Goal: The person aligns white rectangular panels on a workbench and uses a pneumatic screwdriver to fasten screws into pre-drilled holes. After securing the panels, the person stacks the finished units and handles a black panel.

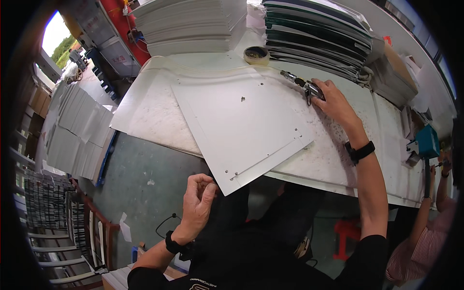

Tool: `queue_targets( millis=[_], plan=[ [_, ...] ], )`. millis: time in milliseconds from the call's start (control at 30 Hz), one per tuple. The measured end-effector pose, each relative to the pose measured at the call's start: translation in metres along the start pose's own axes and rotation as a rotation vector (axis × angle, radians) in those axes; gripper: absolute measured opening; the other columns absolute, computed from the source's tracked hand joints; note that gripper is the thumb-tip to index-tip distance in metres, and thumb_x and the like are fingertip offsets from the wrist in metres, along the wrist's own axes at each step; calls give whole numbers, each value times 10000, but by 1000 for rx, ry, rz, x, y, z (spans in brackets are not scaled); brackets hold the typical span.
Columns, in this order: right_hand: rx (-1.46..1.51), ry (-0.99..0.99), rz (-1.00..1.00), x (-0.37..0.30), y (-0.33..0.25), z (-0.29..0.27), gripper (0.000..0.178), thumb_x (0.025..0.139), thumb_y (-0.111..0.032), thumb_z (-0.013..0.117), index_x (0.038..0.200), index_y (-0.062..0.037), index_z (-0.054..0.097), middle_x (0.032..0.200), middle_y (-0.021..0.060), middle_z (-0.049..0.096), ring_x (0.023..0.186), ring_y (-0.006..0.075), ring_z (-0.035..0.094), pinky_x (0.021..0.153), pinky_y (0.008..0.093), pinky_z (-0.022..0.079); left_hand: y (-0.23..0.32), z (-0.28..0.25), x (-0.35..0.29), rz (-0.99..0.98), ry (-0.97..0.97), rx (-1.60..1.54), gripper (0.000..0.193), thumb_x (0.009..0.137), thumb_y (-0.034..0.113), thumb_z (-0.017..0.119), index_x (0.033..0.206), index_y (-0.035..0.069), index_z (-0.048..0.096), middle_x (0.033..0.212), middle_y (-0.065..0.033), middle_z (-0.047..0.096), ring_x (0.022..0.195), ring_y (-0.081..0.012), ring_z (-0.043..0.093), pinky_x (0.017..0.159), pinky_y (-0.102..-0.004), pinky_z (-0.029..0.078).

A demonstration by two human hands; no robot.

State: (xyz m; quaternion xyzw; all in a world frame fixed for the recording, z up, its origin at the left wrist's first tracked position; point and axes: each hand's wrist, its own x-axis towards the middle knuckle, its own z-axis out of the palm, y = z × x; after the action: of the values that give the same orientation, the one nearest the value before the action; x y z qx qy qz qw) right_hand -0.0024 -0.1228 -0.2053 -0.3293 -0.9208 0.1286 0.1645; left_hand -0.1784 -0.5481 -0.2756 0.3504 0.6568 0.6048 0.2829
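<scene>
A white flat panel (241, 130) lies askew on the worktable, its near corner sticking out past the edge. Small dark fasteners or holes dot it near its corners, and a small metal piece (243, 99) rests on its upper part. My right hand (333, 100) is wrapped round a metal air tool (302, 84) beyond the panel's right side. A clear hose (208, 71) runs from the tool leftward across the table. Just left of the panel's near corner is my left hand (197, 197), fingers curled toward the thumb. What they hold, if anything, cannot be made out.
Stacked pale sheets (186, 29) and dark-edged sheets (314, 38) line the table's back, with a tape roll (256, 55) between. A teal machine (427, 141) stands at right, near a co-worker's arm (421, 212). More stacked panels (79, 130) stand left; a red stool (345, 237) is below the table.
</scene>
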Motion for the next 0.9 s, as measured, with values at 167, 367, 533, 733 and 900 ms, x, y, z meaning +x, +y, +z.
queue_targets(
  millis=[167,367,533,733,900],
  plan=[
    [-98,132,-99,-9,3,-1,500,926,-184,728,1380,-22,595,1241,210,618,1083,381,630,969,438,506,26,29,22,-373,-192,-423,432,1106,400,474,1279,5,507,1085,-126,671,945,-188,686,815,-318,578],
    [424,124,52,-98,-83,-31,277,995,-245,704,1058,25,716,970,108,729,867,203,694,780,346,563,17,-15,15,-366,-210,-375,436,1101,391,474,1280,-2,530,1031,-112,685,880,-174,692,771,-312,581],
    [1282,-566,391,-184,-151,28,407,1031,-311,659,1140,81,655,1103,177,704,940,212,715,807,327,603,9,-37,-7,-323,-22,-464,476,1066,386,560,1334,-6,523,1116,-103,688,915,-175,693,766,-320,582],
    [1849,-293,699,-177,-230,98,453,1017,-261,688,1310,53,545,1265,159,625,1126,236,668,933,388,618,13,-5,-24,-362,88,-649,517,1007,365,690,1369,43,508,1252,-101,643,1075,-200,662,850,-371,565],
    [1885,-182,721,-166,-246,103,395,999,-194,702,1295,20,551,1221,119,633,1111,213,670,940,379,620,23,11,-14,-372,157,-843,449,1011,316,691,1366,95,528,1267,-48,629,1172,-169,607,942,-375,519]
  ],
)
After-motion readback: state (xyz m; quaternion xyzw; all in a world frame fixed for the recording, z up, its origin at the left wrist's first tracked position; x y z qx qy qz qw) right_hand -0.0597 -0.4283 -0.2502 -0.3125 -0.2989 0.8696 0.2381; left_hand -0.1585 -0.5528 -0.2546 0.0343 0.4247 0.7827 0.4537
